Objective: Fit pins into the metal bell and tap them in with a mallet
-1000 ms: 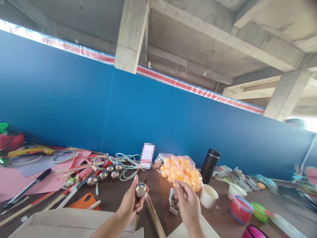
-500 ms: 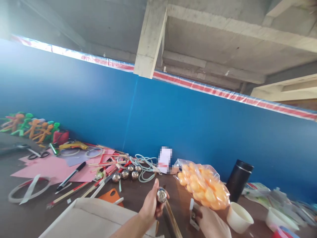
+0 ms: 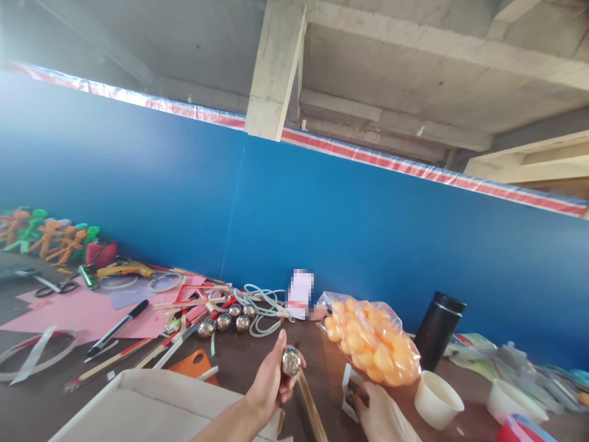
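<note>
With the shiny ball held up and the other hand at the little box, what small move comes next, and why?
Probably lift one small piece out of the small box. The right hand already has its fingers at the box's opening, while the left hand holds the silver ball up and apart, as if waiting.

The left hand point(image 3: 269, 387) holds a shiny metal ball point(image 3: 291, 361) up in its fingertips. The right hand point(image 3: 384, 417) reaches into a small white box point(image 3: 348, 393) near a bag of orange balls point(image 3: 372, 341). A white cup point(image 3: 436, 400) stands right of it.
</note>
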A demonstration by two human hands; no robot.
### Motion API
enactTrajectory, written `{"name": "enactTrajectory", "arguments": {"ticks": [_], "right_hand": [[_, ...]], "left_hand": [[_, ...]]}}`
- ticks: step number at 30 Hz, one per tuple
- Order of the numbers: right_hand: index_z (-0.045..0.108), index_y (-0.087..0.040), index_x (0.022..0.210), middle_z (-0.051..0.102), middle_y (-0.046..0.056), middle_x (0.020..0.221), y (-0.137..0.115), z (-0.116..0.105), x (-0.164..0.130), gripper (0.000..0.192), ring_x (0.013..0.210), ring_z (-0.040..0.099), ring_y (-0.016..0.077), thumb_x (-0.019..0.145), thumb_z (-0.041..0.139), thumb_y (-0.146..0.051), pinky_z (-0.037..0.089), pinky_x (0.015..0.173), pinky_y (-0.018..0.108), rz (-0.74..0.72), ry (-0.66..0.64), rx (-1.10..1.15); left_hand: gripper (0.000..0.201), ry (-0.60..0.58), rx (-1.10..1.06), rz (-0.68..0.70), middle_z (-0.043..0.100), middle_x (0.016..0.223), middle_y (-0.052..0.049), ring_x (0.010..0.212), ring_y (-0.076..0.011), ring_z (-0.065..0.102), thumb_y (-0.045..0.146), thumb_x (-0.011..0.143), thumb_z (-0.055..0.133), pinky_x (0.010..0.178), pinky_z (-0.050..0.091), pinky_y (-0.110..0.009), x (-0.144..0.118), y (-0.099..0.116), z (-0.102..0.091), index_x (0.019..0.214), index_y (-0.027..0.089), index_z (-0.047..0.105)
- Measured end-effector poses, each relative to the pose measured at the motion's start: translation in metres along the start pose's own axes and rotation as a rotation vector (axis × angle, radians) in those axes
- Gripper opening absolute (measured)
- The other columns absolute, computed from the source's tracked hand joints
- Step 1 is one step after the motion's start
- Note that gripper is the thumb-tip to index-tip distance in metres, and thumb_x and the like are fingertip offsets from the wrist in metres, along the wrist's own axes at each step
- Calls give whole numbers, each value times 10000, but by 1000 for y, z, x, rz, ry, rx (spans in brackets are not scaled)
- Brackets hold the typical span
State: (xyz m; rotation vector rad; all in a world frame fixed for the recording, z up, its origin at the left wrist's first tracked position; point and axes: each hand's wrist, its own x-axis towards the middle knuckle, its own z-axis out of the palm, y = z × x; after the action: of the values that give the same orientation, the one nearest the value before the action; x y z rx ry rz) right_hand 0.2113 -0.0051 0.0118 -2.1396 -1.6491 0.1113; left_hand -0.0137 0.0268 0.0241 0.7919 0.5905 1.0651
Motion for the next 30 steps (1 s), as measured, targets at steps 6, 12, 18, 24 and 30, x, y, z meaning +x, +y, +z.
{"name": "enactTrajectory", "arguments": {"ticks": [6, 12, 18, 24, 30], "right_hand": [[655, -233, 627, 705, 10, 679, 4, -3, 3, 177, 692, 653, 195, 726, 544, -329, 386, 560, 215, 39, -89, 46], [609, -201, 586, 665, 3, 610, 5, -4, 2, 172, 641, 624, 184, 701, 546, -312, 338, 543, 224, 51, -60, 161], [568, -188, 588, 615, 10, 626, 0, -9, -2, 215, 673, 571, 184, 739, 519, -333, 367, 620, 253, 48, 39, 444], [559, -168, 703, 519, -33, 553, -13, -20, -10, 317, 441, 444, 74, 750, 584, -480, 291, 393, 161, 121, -147, 959], [517, -145, 738, 567, 0, 716, -38, -24, -25, 329, 488, 450, 29, 751, 653, -444, 367, 401, 118, 64, -300, 1322]], "left_hand": [[685, 19, 14, 1, 323, 352, 61, 316, -37, 147, 750, 727, 296, 348, 102, -201, 0, 0, 0, 627, 134, 578], [658, -27, -18, 0, 357, 383, 58, 345, -42, 149, 734, 741, 307, 361, 104, -197, 0, -2, -2, 714, 136, 580], [610, -29, -38, -2, 343, 394, 66, 352, -33, 147, 695, 762, 352, 366, 100, -193, -2, 2, -1, 710, 129, 575], [578, -64, -151, -30, 361, 414, 55, 366, -37, 174, 666, 777, 380, 375, 131, -196, -13, 4, 13, 745, 125, 583], [594, -132, -231, -195, 369, 413, 47, 366, -37, 193, 684, 761, 386, 389, 123, -201, -20, -7, 30, 723, 126, 585]]}}
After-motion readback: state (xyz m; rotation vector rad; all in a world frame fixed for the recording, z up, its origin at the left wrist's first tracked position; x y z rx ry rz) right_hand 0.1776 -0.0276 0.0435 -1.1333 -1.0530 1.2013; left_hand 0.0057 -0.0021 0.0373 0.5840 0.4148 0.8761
